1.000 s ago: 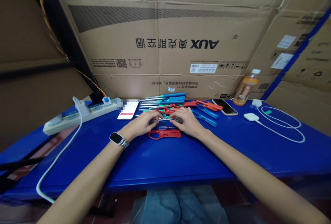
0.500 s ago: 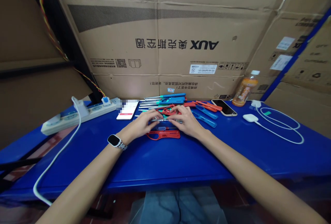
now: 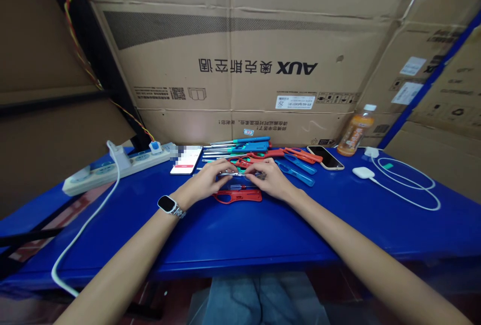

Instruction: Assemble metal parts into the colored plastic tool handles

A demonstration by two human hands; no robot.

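My left hand (image 3: 208,181) and my right hand (image 3: 271,178) meet over the middle of the blue table (image 3: 240,230). Together they pinch a thin metal rod-like tool (image 3: 240,175) held level between their fingertips. Just in front of the hands a red plastic handle shell (image 3: 238,196) lies flat on the table. Behind them is a pile of blue and teal long-nosed tools (image 3: 244,145) and red shells (image 3: 296,153). A watch (image 3: 168,204) is on my left wrist.
A phone (image 3: 185,158) lies left of the pile, another phone (image 3: 325,156) to its right. A white power strip (image 3: 116,165) with cable sits far left, an orange bottle (image 3: 354,133) and a white charger with coiled cable (image 3: 398,180) at right. Cardboard boxes (image 3: 240,64) wall the back.
Both hands stay together on the thin tool; only small finger shifts. The camera has tilted slightly.
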